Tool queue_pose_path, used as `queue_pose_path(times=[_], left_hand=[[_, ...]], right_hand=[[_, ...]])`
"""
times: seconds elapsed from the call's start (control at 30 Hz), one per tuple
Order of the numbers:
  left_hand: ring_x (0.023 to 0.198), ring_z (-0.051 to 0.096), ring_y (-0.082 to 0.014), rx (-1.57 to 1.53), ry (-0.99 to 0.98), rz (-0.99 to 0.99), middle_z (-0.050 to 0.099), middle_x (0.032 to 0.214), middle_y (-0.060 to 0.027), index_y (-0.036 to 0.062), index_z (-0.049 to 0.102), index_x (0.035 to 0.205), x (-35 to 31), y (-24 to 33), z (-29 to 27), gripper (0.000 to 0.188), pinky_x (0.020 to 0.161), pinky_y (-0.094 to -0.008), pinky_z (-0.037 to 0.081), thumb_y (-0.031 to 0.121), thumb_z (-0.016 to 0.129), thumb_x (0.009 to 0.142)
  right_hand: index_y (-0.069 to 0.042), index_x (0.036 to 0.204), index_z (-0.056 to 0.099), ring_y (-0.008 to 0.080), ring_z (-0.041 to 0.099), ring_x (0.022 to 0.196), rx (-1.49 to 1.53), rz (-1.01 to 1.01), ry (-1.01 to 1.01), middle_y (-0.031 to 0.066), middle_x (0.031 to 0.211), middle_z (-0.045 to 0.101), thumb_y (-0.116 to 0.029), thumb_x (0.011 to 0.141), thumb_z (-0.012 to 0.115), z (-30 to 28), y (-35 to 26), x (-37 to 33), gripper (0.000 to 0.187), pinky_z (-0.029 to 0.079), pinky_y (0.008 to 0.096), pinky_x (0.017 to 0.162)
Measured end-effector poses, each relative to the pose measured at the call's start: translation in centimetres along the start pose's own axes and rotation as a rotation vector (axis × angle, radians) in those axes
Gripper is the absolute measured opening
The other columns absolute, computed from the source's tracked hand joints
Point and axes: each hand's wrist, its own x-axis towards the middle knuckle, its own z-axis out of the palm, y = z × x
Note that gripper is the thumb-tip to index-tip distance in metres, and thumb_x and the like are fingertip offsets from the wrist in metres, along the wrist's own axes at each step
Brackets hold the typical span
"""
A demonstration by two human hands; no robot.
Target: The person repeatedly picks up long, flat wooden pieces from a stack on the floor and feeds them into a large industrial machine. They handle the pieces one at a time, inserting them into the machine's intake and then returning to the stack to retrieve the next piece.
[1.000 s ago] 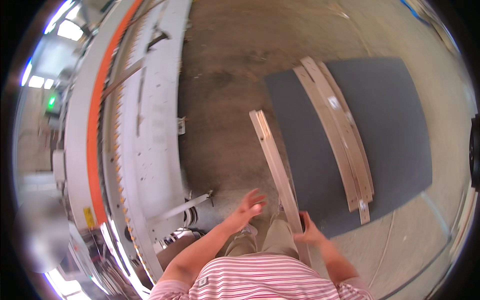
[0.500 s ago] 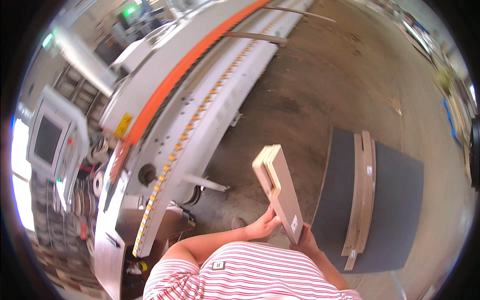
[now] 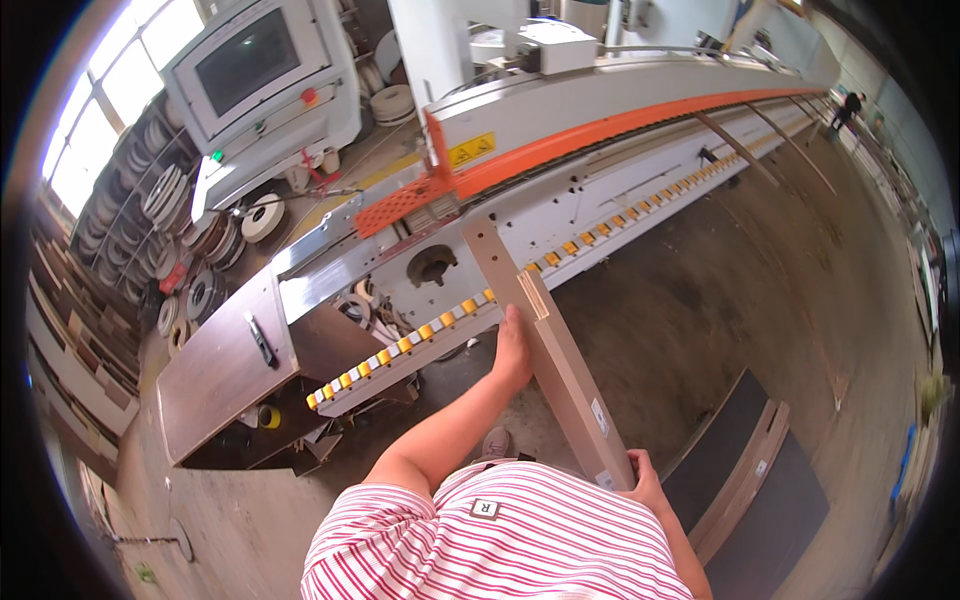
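Note:
My two hands hold a stack of long, narrow wood-coloured boards [image 3: 572,385] that slants up and away from my waist. One board reaches farther out than the others, and its far end with two small holes overlaps the machine's pale bed. My left hand [image 3: 513,352] is closed against the left side of the stack, about halfway along. At the near end, my right hand [image 3: 645,484] grips the stack from the right. Small white labels show on the boards near that hand. Yellow rollers [image 3: 447,318] line the machine's edge just beyond my left hand.
An edge-banding machine with an orange rail [image 3: 590,146] runs to the far right. At left stand a control console [image 3: 270,75], tape rolls [image 3: 263,217] and a cabinet [image 3: 205,385] with a utility knife [image 3: 261,338] on top. More boards [image 3: 735,490] lie on a dark panel [image 3: 785,510] at right.
My view has turned left toward the machine and console. The boards now reach over the machine's edge, one sticking out past the others. My left hand is farther forward along the stack.

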Motion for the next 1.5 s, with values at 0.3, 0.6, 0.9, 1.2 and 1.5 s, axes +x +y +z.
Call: queue_pose_path(times=[0.3,0.6,0.9,1.2,1.5], left_hand=[[0.078,0.065,-0.0306,-0.051,0.175,-0.048,0.062,0.095,-0.0184,-0.0005,0.046,0.120,6.8,7.4,-4.6,0.060,0.072,-0.0464,0.056,0.053,0.026,0.104],[0.113,0.059,-0.0294,0.169,0.395,-0.061,0.059,0.124,-0.0138,-0.0009,0.046,0.136,14.6,11.4,-9.2,0.065,0.093,-0.0488,0.050,0.054,0.041,0.102],[0.094,0.059,-0.0212,0.370,0.535,-0.012,0.063,0.108,-0.0081,0.0021,0.058,0.124,16.1,13.1,-9.4,0.063,0.080,-0.0390,0.047,0.057,0.039,0.101],[0.080,0.060,-0.0206,0.222,0.565,0.103,0.064,0.094,-0.0078,-0.0008,0.059,0.119,16.1,12.7,-7.3,0.061,0.072,-0.0378,0.050,0.055,0.040,0.102],[0.085,0.062,-0.0238,0.415,0.637,0.059,0.066,0.104,-0.0134,-0.0060,0.059,0.120,19.6,11.5,-9.4,0.068,0.075,-0.0393,0.050,0.056,0.040,0.101]], right_hand=[[-0.002,0.127,0.043,0.0286,0.059,0.110,-0.074,-0.009,-0.135,0.0197,0.117,0.060,-0.034,0.053,0.090,-0.2,-3.4,1.9,0.094,0.044,0.0382,0.098],[0.001,0.130,0.040,0.0279,0.054,0.115,0.027,-0.021,-0.187,0.0203,0.122,0.054,-0.032,0.054,0.089,1.8,-6.8,4.1,0.096,0.042,0.0381,0.100],[0.001,0.130,0.035,0.0386,0.057,0.115,-0.118,0.020,-0.115,0.0286,0.123,0.054,-0.030,0.061,0.079,4.8,-9.5,5.2,0.087,0.044,0.0436,0.098],[-0.001,0.127,0.037,0.0370,0.059,0.109,-0.104,-0.045,-0.065,0.0264,0.118,0.057,-0.025,0.060,0.080,3.0,-8.5,7.0,0.083,0.047,0.0432,0.093],[-0.002,0.126,0.037,0.0353,0.060,0.109,-0.095,-0.018,-0.079,0.0246,0.117,0.057,-0.023,0.060,0.081,1.6,-9.1,7.8,0.082,0.047,0.0422,0.094]])
